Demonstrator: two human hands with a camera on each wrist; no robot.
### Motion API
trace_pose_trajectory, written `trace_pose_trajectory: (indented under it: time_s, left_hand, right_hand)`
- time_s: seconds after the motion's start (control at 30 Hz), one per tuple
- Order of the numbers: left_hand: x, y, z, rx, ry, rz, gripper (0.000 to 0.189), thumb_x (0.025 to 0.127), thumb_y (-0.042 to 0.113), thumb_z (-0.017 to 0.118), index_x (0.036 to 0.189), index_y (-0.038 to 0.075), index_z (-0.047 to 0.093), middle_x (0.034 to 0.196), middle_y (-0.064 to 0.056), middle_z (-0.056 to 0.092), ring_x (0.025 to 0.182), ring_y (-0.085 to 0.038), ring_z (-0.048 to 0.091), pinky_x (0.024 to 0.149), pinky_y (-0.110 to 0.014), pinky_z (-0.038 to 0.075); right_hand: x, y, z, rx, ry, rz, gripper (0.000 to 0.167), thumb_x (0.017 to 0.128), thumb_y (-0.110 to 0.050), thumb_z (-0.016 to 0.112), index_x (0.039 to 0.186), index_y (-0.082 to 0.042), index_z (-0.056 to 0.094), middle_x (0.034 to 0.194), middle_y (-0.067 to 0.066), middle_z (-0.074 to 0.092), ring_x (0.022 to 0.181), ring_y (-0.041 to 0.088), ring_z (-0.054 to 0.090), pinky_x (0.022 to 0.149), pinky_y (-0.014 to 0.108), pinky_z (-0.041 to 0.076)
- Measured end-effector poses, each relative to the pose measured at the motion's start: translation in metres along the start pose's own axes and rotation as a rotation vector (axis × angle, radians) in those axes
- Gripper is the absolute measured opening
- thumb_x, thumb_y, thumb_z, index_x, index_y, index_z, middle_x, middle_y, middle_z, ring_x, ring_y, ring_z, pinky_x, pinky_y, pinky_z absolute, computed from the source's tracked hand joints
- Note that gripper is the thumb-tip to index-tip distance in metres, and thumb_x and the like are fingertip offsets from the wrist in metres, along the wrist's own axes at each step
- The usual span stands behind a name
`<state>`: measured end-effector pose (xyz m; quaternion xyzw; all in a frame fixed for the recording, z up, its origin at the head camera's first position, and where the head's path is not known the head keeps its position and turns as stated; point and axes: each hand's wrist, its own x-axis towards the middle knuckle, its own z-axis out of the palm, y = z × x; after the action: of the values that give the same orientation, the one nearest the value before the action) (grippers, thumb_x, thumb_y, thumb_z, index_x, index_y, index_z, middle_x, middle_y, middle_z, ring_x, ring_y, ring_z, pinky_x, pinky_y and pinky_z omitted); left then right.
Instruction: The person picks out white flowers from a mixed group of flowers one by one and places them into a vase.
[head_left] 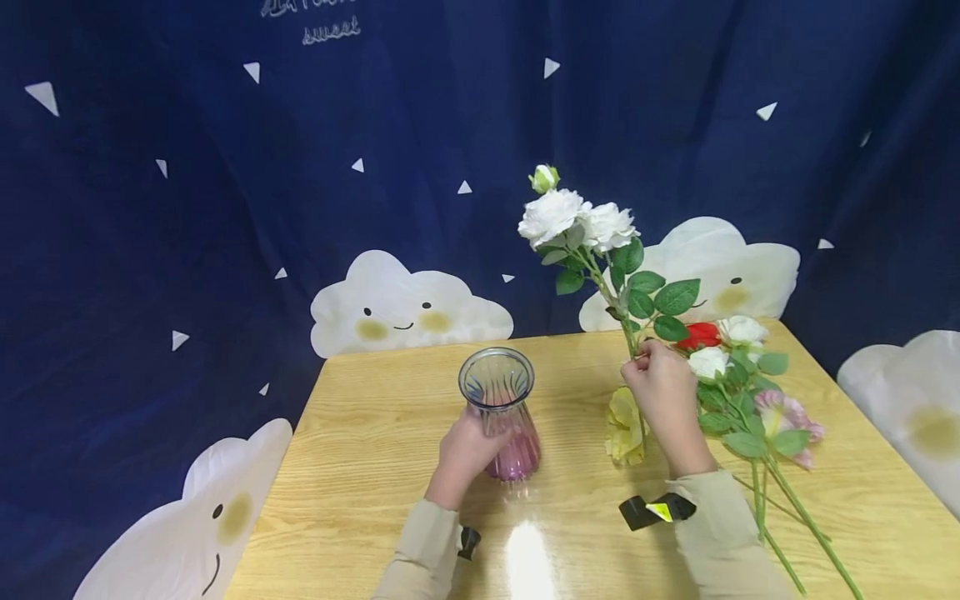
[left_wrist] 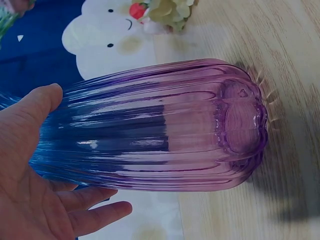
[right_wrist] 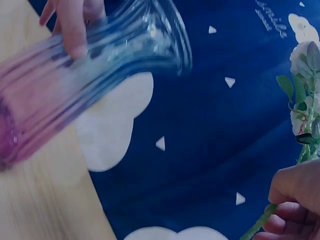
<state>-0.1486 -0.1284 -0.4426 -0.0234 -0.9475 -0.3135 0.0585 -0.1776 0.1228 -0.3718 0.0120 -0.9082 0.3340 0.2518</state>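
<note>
Head view: the left hand (head_left: 468,450) grips the glass vase (head_left: 519,461); the right hand (head_left: 663,396) pinches the white flowers (head_left: 551,217) by their stem (head_left: 629,340), a yellow flower (head_left: 623,427) just beside it. Left wrist view: thumb (left_wrist: 44,100) and fingers (left_wrist: 100,217) span the vase, seemingly to steady it. Right wrist view: fingers curl below the flowers, probably keeping them upright.

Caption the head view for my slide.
A person's left grip holds a glass vase while the right grip holds long-stemmed white flowers at a wooden table.
</note>
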Motion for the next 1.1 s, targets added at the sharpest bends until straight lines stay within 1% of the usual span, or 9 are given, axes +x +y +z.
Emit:
trace_pose_trajectory:
  time_s: [0.2, 0.3, 0.4, 0.5, 0.6, 0.67, 0.77, 0.93, 1.1]
  left_hand:
    - [0.0, 0.0, 0.0, 0.005, -0.011, -0.012, 0.069, 0.074, 0.045, 0.065, 0.126, 0.005, 0.043, 0.111, -0.018, 0.059, 0.087, -0.032, 0.061, 0.061, -0.041, 0.05]
    - [0.0, 0.0, 0.001, 0.013, -0.008, -0.018, 0.069, 0.073, 0.046, 0.065, 0.126, 0.005, 0.044, 0.111, -0.017, 0.059, 0.087, -0.032, 0.061, 0.061, -0.041, 0.05]
    - [0.0, -0.001, 0.002, 0.018, 0.0, -0.022, 0.07, 0.073, 0.046, 0.066, 0.125, 0.005, 0.044, 0.111, -0.017, 0.059, 0.088, -0.032, 0.061, 0.061, -0.042, 0.05]
    - [0.001, -0.001, 0.002, 0.014, -0.003, -0.025, 0.07, 0.073, 0.047, 0.065, 0.126, 0.008, 0.043, 0.115, -0.016, 0.057, 0.093, -0.032, 0.059, 0.066, -0.045, 0.05]
    - [0.002, -0.001, 0.002, -0.015, -0.017, -0.012, 0.07, 0.074, 0.046, 0.065, 0.128, 0.01, 0.041, 0.12, -0.014, 0.055, 0.101, -0.031, 0.056, 0.075, -0.048, 0.048]
    - [0.003, -0.001, 0.002, -0.026, -0.028, -0.003, 0.069, 0.075, 0.046, 0.064, 0.129, 0.011, 0.041, 0.121, -0.013, 0.054, 0.103, -0.03, 0.055, 0.079, -0.048, 0.046]
    - [0.003, -0.001, 0.001, -0.045, -0.027, 0.002, 0.066, 0.075, 0.043, 0.064, 0.128, 0.01, 0.041, 0.119, -0.013, 0.055, 0.102, -0.029, 0.056, 0.079, -0.047, 0.046]
    - [0.002, -0.001, 0.001, -0.062, -0.008, -0.002, 0.065, 0.074, 0.041, 0.065, 0.126, 0.008, 0.043, 0.116, -0.013, 0.057, 0.099, -0.029, 0.058, 0.078, -0.046, 0.048]
    - [0.003, -0.003, 0.003, -0.079, -0.015, -0.012, 0.068, 0.072, 0.042, 0.068, 0.125, 0.008, 0.044, 0.116, -0.014, 0.057, 0.099, -0.029, 0.057, 0.078, -0.047, 0.047]
  right_hand:
    - [0.005, -0.021, 0.011, 0.026, 0.044, -0.069, 0.014, 0.069, -0.001, 0.054, 0.081, 0.005, 0.058, 0.067, 0.015, 0.062, 0.061, 0.032, 0.057, 0.054, 0.046, 0.044]
    - [0.006, -0.034, 0.015, 0.039, 0.077, -0.113, 0.011, 0.068, -0.001, 0.055, 0.078, 0.003, 0.058, 0.064, 0.012, 0.06, 0.058, 0.03, 0.056, 0.05, 0.044, 0.044]
    - [0.007, -0.047, 0.02, 0.06, 0.094, -0.158, 0.01, 0.068, 0.0, 0.056, 0.077, 0.003, 0.059, 0.063, 0.011, 0.059, 0.057, 0.028, 0.056, 0.05, 0.043, 0.044]
    - [0.007, -0.062, 0.024, 0.085, 0.091, -0.2, 0.01, 0.069, 0.001, 0.056, 0.078, 0.003, 0.06, 0.065, 0.011, 0.059, 0.06, 0.026, 0.056, 0.051, 0.041, 0.045]
    - [0.008, -0.074, 0.027, 0.107, 0.095, -0.23, 0.01, 0.07, 0.001, 0.057, 0.079, 0.004, 0.06, 0.066, 0.011, 0.059, 0.061, 0.025, 0.055, 0.051, 0.039, 0.046]
    - [0.01, -0.082, 0.028, 0.118, 0.101, -0.246, 0.01, 0.07, 0.002, 0.057, 0.079, 0.004, 0.061, 0.066, 0.011, 0.059, 0.062, 0.025, 0.054, 0.052, 0.039, 0.046]
    - [0.012, -0.092, 0.028, 0.128, 0.109, -0.267, 0.009, 0.071, 0.002, 0.057, 0.079, 0.004, 0.061, 0.066, 0.011, 0.059, 0.063, 0.025, 0.054, 0.052, 0.037, 0.046]
    - [0.016, -0.109, 0.026, 0.143, 0.115, -0.298, 0.01, 0.071, 0.002, 0.058, 0.079, 0.004, 0.062, 0.068, 0.011, 0.061, 0.065, 0.024, 0.056, 0.054, 0.037, 0.047]
    - [0.018, -0.122, 0.023, 0.165, 0.138, -0.342, 0.009, 0.071, 0.001, 0.059, 0.079, 0.003, 0.063, 0.069, 0.011, 0.06, 0.066, 0.025, 0.056, 0.054, 0.039, 0.047]
